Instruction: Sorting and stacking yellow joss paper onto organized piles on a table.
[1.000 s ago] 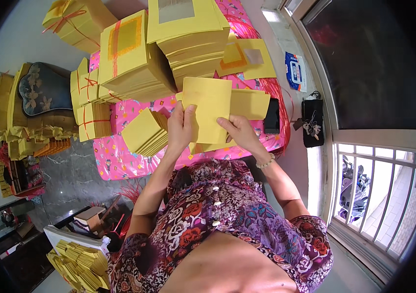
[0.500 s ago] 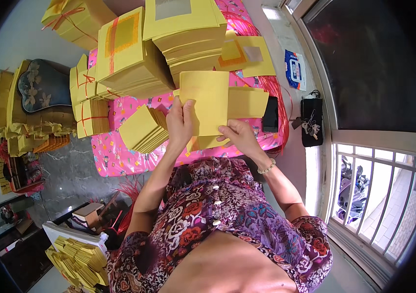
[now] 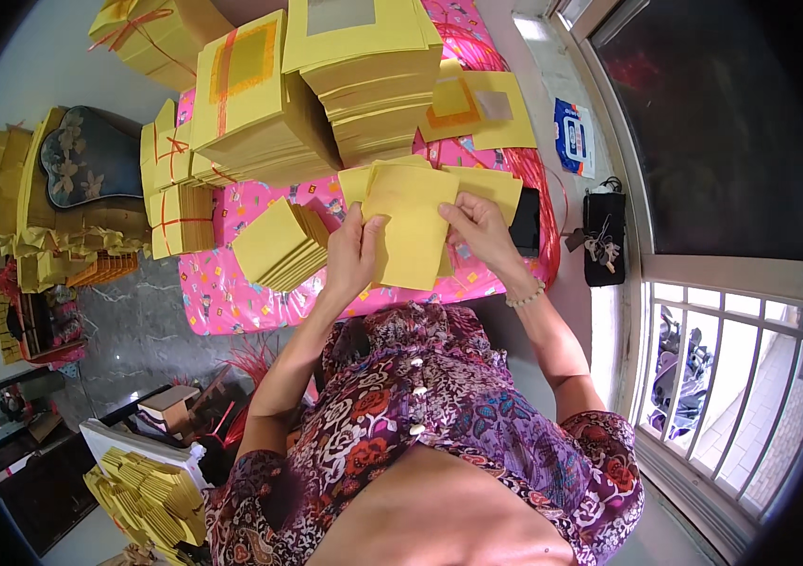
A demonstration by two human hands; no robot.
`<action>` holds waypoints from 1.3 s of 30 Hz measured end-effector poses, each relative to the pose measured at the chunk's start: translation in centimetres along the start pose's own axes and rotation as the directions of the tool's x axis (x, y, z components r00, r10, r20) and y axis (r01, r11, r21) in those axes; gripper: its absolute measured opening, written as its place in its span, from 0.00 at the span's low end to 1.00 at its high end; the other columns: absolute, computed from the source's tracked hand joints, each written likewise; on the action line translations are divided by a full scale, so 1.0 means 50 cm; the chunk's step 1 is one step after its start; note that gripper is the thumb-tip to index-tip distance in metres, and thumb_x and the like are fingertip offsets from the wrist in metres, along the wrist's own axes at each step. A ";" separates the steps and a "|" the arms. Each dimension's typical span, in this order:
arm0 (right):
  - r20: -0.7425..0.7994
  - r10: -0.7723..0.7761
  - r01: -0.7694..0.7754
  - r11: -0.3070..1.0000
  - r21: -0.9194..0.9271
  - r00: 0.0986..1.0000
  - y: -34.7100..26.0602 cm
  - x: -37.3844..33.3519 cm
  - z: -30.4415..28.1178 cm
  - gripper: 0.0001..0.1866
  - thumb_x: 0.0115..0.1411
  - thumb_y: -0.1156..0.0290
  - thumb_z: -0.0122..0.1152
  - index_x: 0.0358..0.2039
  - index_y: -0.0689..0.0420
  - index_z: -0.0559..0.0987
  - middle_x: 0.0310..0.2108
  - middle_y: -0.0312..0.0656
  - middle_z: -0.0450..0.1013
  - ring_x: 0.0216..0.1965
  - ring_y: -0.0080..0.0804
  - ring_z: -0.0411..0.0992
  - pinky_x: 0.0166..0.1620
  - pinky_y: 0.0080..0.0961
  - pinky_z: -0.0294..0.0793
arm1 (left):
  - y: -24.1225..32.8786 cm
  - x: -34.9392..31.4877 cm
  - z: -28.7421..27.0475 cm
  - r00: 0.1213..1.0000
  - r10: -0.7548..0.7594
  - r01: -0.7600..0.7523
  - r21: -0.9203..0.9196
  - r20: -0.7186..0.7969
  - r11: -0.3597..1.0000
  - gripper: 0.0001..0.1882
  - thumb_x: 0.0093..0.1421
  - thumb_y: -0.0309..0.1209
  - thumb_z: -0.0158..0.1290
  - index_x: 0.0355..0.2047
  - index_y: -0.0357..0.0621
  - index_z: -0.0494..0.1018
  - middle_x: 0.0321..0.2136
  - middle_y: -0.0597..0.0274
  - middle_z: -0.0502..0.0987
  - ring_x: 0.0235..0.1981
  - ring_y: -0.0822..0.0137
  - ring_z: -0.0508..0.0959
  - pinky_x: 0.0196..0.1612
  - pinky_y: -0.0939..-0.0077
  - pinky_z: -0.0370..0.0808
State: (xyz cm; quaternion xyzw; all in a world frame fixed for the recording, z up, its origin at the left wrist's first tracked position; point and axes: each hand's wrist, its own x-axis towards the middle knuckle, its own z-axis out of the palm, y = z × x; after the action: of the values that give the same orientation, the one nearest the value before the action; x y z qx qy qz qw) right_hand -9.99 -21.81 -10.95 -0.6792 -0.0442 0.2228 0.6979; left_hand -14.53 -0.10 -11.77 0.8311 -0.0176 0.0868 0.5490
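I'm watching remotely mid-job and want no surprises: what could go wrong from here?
The yellow paper is pinched at its edges by the left hand and right hand, so it might slip or crease. The left hand is near the slanted yellow pile and could nudge it. The tall yellow stack has uneven edges; a bump might shift its sheets.

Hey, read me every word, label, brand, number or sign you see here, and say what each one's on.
Blue-and-white packet by the window: carries printing, which I won't copy out; its finer print is too small to read.
Pink table cover: small printed figures and shapes, too small to make out any text.
Yellow paper in both hands: no writing I can make out.
Tall paper stack: a silvery panel on top, no readable text.
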 end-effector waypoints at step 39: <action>-0.626 -0.319 -0.351 0.610 -0.711 0.712 0.400 0.106 -0.207 0.16 0.58 0.68 0.57 0.43 0.60 0.67 0.30 0.52 0.71 0.35 0.51 0.71 0.42 0.42 0.69 | -0.098 -0.041 -0.007 0.947 -0.243 0.275 -0.140 0.210 0.951 0.18 0.63 0.29 0.49 0.53 0.40 0.64 0.36 0.58 0.76 0.31 0.71 0.77 0.33 0.77 0.74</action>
State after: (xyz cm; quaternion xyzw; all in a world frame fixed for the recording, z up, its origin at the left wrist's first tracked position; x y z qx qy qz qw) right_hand -6.47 -29.86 -32.32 -0.9454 0.1372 -0.0894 0.2819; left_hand -15.97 2.02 -16.44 0.7815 0.0326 -0.0677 0.6193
